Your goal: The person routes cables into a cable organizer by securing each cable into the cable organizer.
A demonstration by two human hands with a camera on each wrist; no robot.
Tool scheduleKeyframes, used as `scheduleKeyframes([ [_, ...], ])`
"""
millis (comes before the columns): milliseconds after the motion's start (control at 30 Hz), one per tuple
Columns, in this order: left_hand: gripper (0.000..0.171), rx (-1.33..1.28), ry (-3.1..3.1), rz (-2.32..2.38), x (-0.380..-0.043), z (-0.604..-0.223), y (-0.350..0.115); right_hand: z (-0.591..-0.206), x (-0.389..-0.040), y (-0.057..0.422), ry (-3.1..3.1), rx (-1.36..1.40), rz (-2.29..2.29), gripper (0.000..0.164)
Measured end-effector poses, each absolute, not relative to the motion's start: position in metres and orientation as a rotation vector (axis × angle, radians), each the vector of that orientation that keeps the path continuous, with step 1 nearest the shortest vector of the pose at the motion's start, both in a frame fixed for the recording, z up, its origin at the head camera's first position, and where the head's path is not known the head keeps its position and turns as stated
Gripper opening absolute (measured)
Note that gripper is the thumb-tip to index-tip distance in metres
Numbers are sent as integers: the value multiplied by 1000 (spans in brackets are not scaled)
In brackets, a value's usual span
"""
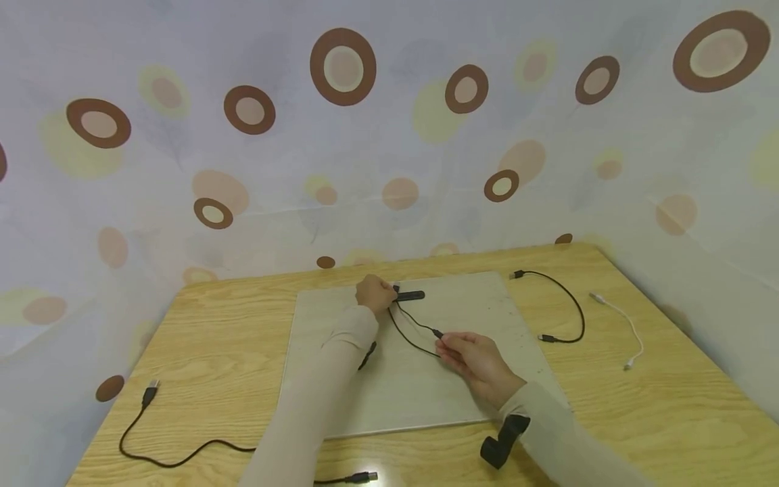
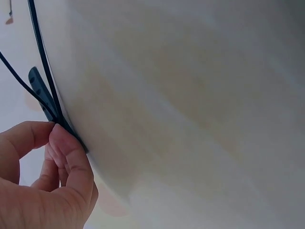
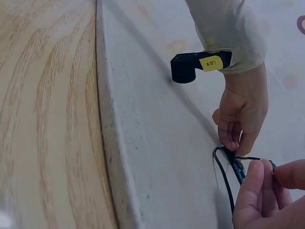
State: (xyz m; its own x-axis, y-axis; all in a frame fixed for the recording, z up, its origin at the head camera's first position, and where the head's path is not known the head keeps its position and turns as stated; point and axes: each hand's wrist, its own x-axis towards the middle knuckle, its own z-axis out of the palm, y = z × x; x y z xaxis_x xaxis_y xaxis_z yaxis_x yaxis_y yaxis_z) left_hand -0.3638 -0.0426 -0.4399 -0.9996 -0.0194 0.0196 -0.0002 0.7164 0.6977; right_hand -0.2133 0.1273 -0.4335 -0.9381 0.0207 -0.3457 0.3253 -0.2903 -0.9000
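A short black cable (image 1: 409,338) loops over the pale board (image 1: 389,399). At the board's far edge my left hand (image 1: 374,293) pinches it where two strands meet, beside a flat black strip (image 1: 411,295) that has a row of small marks along it. In the left wrist view, thumb and fingertips close round the strands, and the strip (image 2: 35,78) slants behind them. My right hand (image 1: 477,362) holds the cable's black plug (image 1: 437,333) between thumb and fingers, nearer to me. Fingers hide the other cable end.
On the wooden table (image 1: 225,338), a black USB cable (image 1: 164,465) runs left of the board, passing under the left sleeve. To the right lie a curved black cable (image 1: 578,304) and a short white cable (image 1: 627,318). A patterned cloth (image 1: 389,135) hangs behind.
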Motion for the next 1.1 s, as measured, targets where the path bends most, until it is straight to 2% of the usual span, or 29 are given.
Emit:
scheduleKeyframes([
  [300, 21, 28, -2878, -1189, -361, -438, -39, -434, -210, 133, 1798, 471, -2277, 29],
  [600, 20, 20, -2879, -1213, -352, -429, -38, -436, -209, 135, 1808, 507, -2277, 25],
  [833, 13, 19, -2859, -1267, -351, -423, -39, -435, -210, 137, 1736, 523, -2329, 31],
  [1100, 12, 35, -2883, -1216, -359, -436, -43, -436, -207, 137, 1671, 487, -2351, 37],
])
